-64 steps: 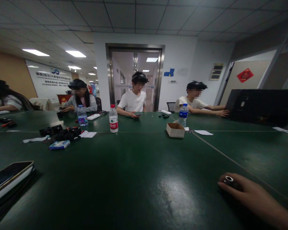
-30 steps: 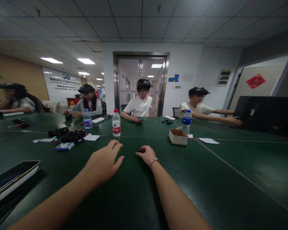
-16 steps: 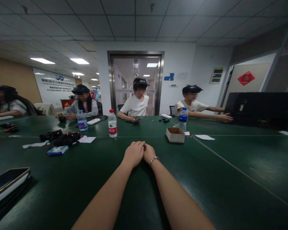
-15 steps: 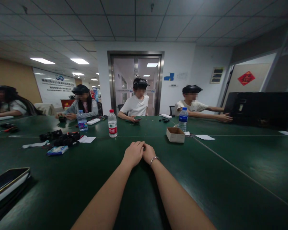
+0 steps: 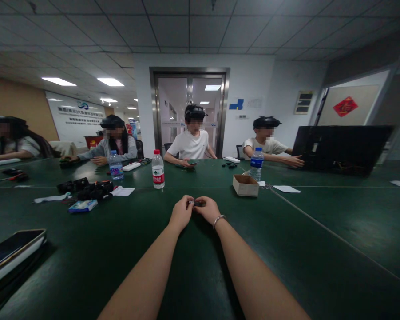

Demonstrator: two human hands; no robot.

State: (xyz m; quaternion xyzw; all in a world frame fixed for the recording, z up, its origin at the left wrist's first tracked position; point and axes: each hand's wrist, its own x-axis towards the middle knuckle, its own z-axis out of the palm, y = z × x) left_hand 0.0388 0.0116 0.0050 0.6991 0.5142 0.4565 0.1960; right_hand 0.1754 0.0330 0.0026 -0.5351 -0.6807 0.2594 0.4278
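At the middle of the green table (image 5: 200, 266), my left hand (image 5: 181, 213) and my right hand (image 5: 208, 209) come together at the fingertips. Between them is a small dark object (image 5: 196, 203), mostly covered by the fingers, too small to name. Both hands are closed in a pinch on it, just above or on the tabletop; which of the two I cannot tell. A silver bracelet (image 5: 219, 221) circles my right wrist. Beyond my hands stand a red-capped water bottle (image 5: 158, 171), to the left, and an open cardboard box (image 5: 245, 187), to the right.
A phone (image 5: 15, 250) lies near left on a stack. Further off are black gear (image 5: 86, 187), a blue-white packet (image 5: 82, 206) and two blue-capped bottles (image 5: 116, 169). Across the table sit several people in headgear; the one at right touches a large black screen (image 5: 339, 149).
My hands have parted slightly, and the small dark object now shows between the fingertips. Across the table, the black screen has moved left and turned, with the person's hand on it.
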